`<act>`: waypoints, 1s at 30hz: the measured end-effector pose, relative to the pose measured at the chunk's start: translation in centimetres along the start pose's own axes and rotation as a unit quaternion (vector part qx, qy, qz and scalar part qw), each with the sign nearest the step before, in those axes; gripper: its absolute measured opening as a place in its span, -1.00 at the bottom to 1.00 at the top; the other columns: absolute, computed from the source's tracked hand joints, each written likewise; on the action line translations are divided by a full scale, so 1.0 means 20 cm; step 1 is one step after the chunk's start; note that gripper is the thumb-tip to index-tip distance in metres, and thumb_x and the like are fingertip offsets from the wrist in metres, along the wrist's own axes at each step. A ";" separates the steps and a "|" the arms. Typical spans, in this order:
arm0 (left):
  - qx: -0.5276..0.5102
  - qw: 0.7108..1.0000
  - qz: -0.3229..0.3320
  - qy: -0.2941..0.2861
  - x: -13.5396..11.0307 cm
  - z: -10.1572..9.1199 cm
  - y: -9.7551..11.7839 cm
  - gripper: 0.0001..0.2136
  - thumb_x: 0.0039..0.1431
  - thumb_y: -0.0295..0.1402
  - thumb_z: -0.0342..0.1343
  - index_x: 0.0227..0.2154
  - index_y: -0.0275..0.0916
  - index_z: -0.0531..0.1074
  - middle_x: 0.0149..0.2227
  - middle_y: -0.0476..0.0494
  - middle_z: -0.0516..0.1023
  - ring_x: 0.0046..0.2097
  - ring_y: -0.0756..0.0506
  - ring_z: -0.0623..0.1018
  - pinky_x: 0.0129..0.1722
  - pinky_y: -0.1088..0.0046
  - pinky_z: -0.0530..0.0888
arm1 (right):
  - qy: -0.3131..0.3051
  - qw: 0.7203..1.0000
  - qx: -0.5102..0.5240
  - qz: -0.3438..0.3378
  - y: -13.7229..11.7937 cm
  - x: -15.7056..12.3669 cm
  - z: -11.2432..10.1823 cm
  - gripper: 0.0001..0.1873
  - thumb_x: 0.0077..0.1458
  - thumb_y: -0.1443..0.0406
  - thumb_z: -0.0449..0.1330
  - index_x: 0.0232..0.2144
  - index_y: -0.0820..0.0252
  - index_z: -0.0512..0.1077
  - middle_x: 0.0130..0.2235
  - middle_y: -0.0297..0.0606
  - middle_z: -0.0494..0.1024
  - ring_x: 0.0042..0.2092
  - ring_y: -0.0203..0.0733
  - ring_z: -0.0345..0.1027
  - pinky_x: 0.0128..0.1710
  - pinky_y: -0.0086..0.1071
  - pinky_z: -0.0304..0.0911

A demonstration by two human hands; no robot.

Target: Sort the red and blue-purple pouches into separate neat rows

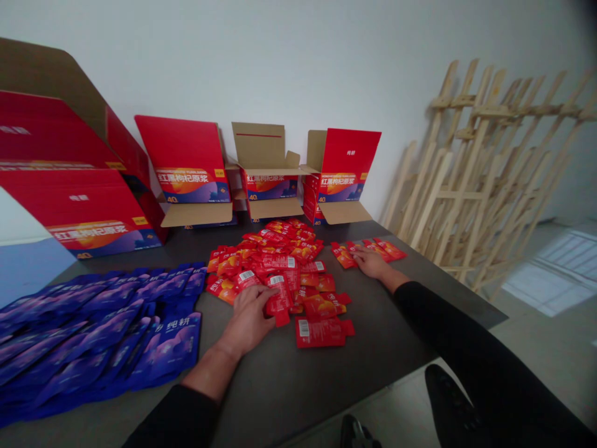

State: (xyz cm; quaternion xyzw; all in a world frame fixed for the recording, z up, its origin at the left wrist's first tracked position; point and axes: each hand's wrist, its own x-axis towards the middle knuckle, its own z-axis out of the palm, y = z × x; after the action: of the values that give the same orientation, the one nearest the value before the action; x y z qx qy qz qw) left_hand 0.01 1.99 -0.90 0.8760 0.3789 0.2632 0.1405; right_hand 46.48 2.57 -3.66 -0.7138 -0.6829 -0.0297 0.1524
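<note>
My left hand [249,314] is closed on the edge of a red spouted pouch [280,297], whose white barcode label faces up. That pouch lies at the near side of a loose heap of red pouches [275,249] with orange prints. Over to the right, my right hand [372,262] has its fingers closed on another red pouch [353,246], part of a short row of pouches [390,249] on the dark table. A single red pouch [321,333] lies barcode up in front of the heap. My right fingertips partly cover the pouch under them.
Blue-purple pouches [107,330] lie overlapped on the left of the dark table [373,348]. Open red cartons stand along the wall: a large carton [100,211] at left, then a carton [189,162], a carton [270,186] and a carton [342,168]. Wooden easels [466,180] lean at right.
</note>
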 end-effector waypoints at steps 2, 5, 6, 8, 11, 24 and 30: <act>-0.001 1.000 0.004 0.001 0.00 0.00 0.00 -0.50 0.01 -0.41 0.30 0.09 -0.13 0.50 0.03 -0.18 0.49 0.12 -0.26 0.42 0.18 0.07 0.31 | 0.008 1.000 -0.002 0.008 0.03 0.00 0.00 -0.50 0.36 0.20 -0.09 0.16 0.10 0.50 0.23 -0.17 0.46 0.31 -0.06 0.26 0.36 -0.06 0.11; -0.002 1.000 0.003 -0.003 0.00 0.00 0.00 -0.50 0.02 -0.38 0.31 0.09 -0.13 0.50 0.03 -0.18 0.49 0.13 -0.27 0.42 0.18 0.06 0.31 | 0.009 1.000 -0.008 0.017 0.05 -0.01 -0.01 -0.50 0.34 0.26 -0.10 0.14 0.15 0.51 0.23 -0.15 0.46 0.29 -0.09 0.28 0.35 -0.11 0.13; -0.002 1.000 0.002 -0.003 0.00 0.00 0.01 -0.50 0.03 -0.38 0.30 0.09 -0.13 0.50 0.04 -0.18 0.49 0.13 -0.27 0.42 0.18 0.06 0.31 | 0.008 1.000 -0.010 0.019 0.05 -0.01 -0.01 -0.49 0.34 0.26 -0.10 0.13 0.16 0.52 0.22 -0.15 0.47 0.28 -0.09 0.29 0.35 -0.12 0.14; -0.001 1.000 0.001 -0.003 0.00 -0.01 0.01 -0.51 0.03 -0.39 0.30 0.08 -0.14 0.50 0.04 -0.19 0.49 0.13 -0.27 0.43 0.18 0.07 0.31 | 0.014 1.000 -0.011 0.022 0.03 -0.01 -0.03 -0.49 0.35 0.26 -0.12 0.14 0.17 0.52 0.21 -0.15 0.48 0.27 -0.08 0.31 0.34 -0.12 0.14; -0.003 1.000 0.003 -0.003 0.00 -0.01 0.01 -0.52 0.03 -0.40 0.29 0.08 -0.13 0.51 0.03 -0.19 0.50 0.11 -0.27 0.43 0.17 0.08 0.32 | 0.037 0.999 -0.005 0.003 -0.04 -0.01 -0.05 -0.46 0.39 0.18 -0.14 0.20 0.19 0.46 0.23 -0.11 0.45 0.30 -0.05 0.27 0.35 -0.09 0.12; -0.004 1.000 -0.008 -0.007 0.00 0.00 0.02 -0.50 0.02 -0.35 0.34 0.08 -0.11 0.50 0.04 -0.19 0.48 0.14 -0.29 0.40 0.19 0.04 0.29 | -0.002 0.999 -0.022 -0.038 -0.22 0.00 0.02 -0.49 0.36 0.12 -0.01 0.22 0.14 0.44 0.24 -0.13 0.44 0.33 0.00 0.22 0.36 -0.05 0.10; 0.003 1.000 -0.005 -0.003 0.00 0.01 0.01 -0.49 0.01 -0.37 0.34 0.09 -0.11 0.50 0.04 -0.19 0.48 0.15 -0.30 0.40 0.20 0.03 0.28 | -0.024 0.997 -0.063 0.028 -0.26 -0.02 -0.03 -0.47 0.37 0.15 -0.02 0.23 0.30 0.42 0.28 0.05 0.37 0.31 0.10 0.23 0.34 -0.05 0.09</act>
State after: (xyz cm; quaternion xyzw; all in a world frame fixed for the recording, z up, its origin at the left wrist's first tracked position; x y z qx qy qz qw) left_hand 0.16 1.82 -0.91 0.8753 0.3840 0.2583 0.1403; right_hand 41.37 2.17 -2.16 -0.7416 -0.6626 -0.0512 0.0917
